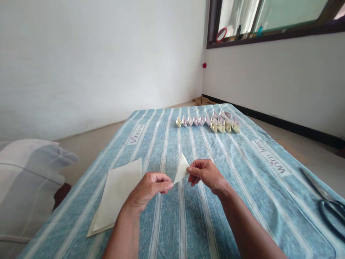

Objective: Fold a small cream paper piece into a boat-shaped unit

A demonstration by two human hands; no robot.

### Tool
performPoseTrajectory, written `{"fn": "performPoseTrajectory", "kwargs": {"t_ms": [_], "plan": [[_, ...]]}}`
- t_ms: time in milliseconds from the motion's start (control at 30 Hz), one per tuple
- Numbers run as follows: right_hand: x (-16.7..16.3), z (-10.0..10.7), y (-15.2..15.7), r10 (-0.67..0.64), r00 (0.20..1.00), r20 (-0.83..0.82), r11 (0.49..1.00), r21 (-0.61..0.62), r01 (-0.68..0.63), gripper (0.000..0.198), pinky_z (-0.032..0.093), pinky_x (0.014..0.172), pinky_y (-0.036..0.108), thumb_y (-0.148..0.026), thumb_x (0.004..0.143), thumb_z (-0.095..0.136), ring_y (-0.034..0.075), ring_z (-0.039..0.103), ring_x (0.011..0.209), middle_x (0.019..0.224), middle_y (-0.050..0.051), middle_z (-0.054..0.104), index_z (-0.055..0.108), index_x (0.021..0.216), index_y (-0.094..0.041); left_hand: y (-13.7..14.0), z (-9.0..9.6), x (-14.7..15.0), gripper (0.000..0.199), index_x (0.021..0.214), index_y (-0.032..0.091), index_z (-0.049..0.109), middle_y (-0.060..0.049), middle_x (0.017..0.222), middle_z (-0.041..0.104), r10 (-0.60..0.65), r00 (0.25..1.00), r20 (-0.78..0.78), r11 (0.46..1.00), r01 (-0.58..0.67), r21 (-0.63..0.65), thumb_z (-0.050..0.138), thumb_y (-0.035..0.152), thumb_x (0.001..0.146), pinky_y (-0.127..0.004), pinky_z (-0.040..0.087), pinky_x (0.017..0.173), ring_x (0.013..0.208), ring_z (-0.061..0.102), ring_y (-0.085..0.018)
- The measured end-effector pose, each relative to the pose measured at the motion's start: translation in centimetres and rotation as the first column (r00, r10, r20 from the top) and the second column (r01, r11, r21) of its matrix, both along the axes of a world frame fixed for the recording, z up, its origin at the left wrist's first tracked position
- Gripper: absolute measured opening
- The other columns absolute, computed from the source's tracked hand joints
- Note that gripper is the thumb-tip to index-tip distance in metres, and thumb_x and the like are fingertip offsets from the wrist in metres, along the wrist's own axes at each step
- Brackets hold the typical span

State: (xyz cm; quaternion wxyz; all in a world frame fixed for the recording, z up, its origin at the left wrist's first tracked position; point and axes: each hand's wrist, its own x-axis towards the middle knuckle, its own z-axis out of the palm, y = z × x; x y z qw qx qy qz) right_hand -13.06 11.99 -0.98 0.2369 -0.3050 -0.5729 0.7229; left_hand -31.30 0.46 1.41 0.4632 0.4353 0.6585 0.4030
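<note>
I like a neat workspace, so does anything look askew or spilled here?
Slightly askew: the paper stack beside the left hand; a lower sheet sticks out at its near left corner. No spill shows.

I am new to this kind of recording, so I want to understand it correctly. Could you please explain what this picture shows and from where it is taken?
There is no machine here, only a person's two bare hands. The single picture comes from a camera worn on the person's head, looking forward and down, so the forearms enter from the bottom. The right hand holds a small folded paper; the left hand seems to pinch its lower corner between the fingers. Below them is a striped blue cloth. On it lie flat paper sheets at the left, a group of small folded shapes towards the far end, and scissors near the right edge.
</note>
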Motion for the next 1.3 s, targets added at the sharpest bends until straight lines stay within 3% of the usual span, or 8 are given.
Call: {"fn": "performPoseTrajectory", "kwargs": {"t_ms": [200,333,533,900,1067,1300], "plan": [[-0.8,-0.5,-1.1,0.078,0.997,0.018,0.997,-0.002,-0.078,0.027,0.047,0.049,0.025,-0.041,0.072,0.071,0.011,0.058,0.044,0.053,0.001,0.066,0.060,0.065,-0.017,0.6,-0.4,1.2,0.025,0.066,0.014,0.068,0.000,0.060,0.059,0.104,0.988,0.115,0.984,-0.120,0.135,0.072,0.039,0.070,-0.024,0.038,0.060,0.060,0.050,-0.013],[-1.3,-0.7,-1.8,0.106,0.994,0.027,0.994,-0.005,-0.106,0.028,0.047,0.050,0.026,-0.042,0.072,0.071,0.011,0.058,0.044,0.053,0.001,0.065,0.059,0.063,-0.018,1.1,-0.5,2.2,0.040,0.051,0.016,0.053,0.005,0.047,0.044,0.160,0.978,0.135,0.980,-0.173,0.095,0.075,0.045,0.065,-0.023,0.028,0.048,0.047,0.038,-0.009],[-1.2,-0.5,-2.0,0.117,0.992,0.045,0.993,0.003,-0.118,0.031,0.048,0.051,0.027,-0.045,0.073,0.071,0.012,0.059,0.046,0.055,0.001,0.066,0.060,0.064,-0.017,1.0,-0.5,2.4,0.045,0.048,0.017,0.047,0.006,0.044,0.039,0.190,0.977,0.101,0.976,-0.199,0.093,0.076,0.049,0.063,-0.023,0.025,0.046,0.046,0.034,-0.008],[-1.2,-0.5,-2.3,0.143,0.988,0.059,0.989,0.014,-0.144,0.031,0.047,0.051,0.027,-0.044,0.074,0.070,0.012,0.059,0.046,0.055,0.002,0.066,0.059,0.063,-0.017,1.1,-0.8,2.5,0.036,0.052,0.015,0.057,0.004,0.048,0.047,0.199,0.967,0.161,0.971,-0.216,0.101,0.076,0.044,0.065,-0.023,0.030,0.048,0.048,0.042,-0.010],[-1.2,-0.6,-2.5,0.206,0.977,0.053,0.979,-0.011,-0.206,0.028,0.046,0.048,0.026,-0.041,0.073,0.070,0.012,0.058,0.044,0.053,0.001,0.065,0.060,0.063,-0.017,1.2,-0.9,2.5,0.034,0.055,0.015,0.059,0.002,0.050,0.052,0.282,0.924,0.258,0.935,-0.325,0.145,0.075,0.043,0.065,-0.025,0.035,0.050,0.049,0.047,-0.011],[-1.5,-0.5,-2.9,0.216,0.975,0.056,0.976,-0.020,-0.216,0.029,0.045,0.047,0.026,-0.043,0.072,0.070,0.012,0.058,0.042,0.053,0.001,0.065,0.060,0.063,-0.017,1.4,-0.9,2.9,0.030,0.052,0.016,0.058,0.005,0.046,0.047,0.383,0.885,0.264,0.884,-0.434,0.173,0.076,0.038,0.061,-0.024,0.031,0.049,0.047,0.041,-0.009]]}}
